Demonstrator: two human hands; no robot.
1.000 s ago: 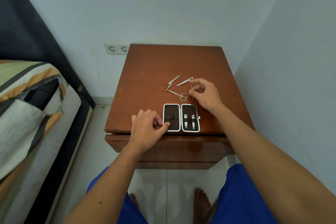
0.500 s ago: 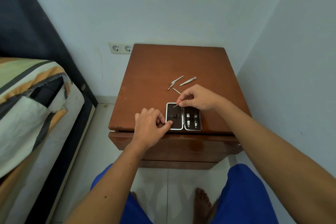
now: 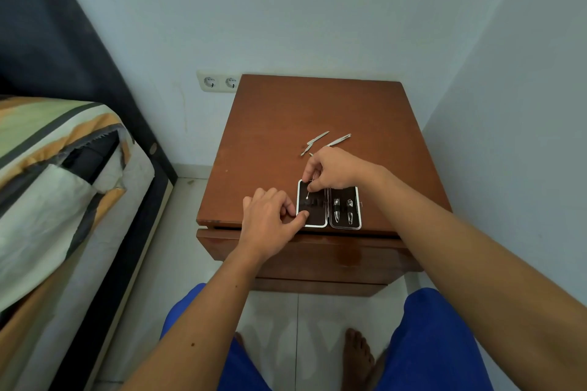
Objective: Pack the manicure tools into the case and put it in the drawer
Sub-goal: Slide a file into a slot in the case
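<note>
Head view: the manicure case [image 3: 328,206] lies open and flat at the front edge of the wooden nightstand [image 3: 273,124], its two dark halves side by side with pale rims. The right half holds two metal tools [image 3: 343,209] seated upright in their loops; what kind they are cannot be told for certain. The left hand [image 3: 270,220] rests on the nightstand top at the case's left rim, fingers curled, with the thumb tip pressing on the lower left corner of the left half. The right hand [image 3: 333,171] is above the upper edge of the left half, its thumb and forefinger pinched on a thin metal pick [image 3: 308,190]. The pick hangs down from the fingertips, and its small rounded tip lies over the dark lining of the left half; whether it touches the lining cannot be told. Behind the right hand, two loose flat metal tools [image 3: 317,140] lie on the nightstand top, angled toward the back right and just beside one another. A pointed end of another loose tool shows at the far side of the right hand's knuckles. Below the top, the drawer front [image 3: 317,254] stands slightly forward of the cabinet. A bed with striped bedding [image 3: 57,168] stands to the left, and a double wall socket [image 3: 217,82] sits behind the nightstand's left rear corner.
</note>
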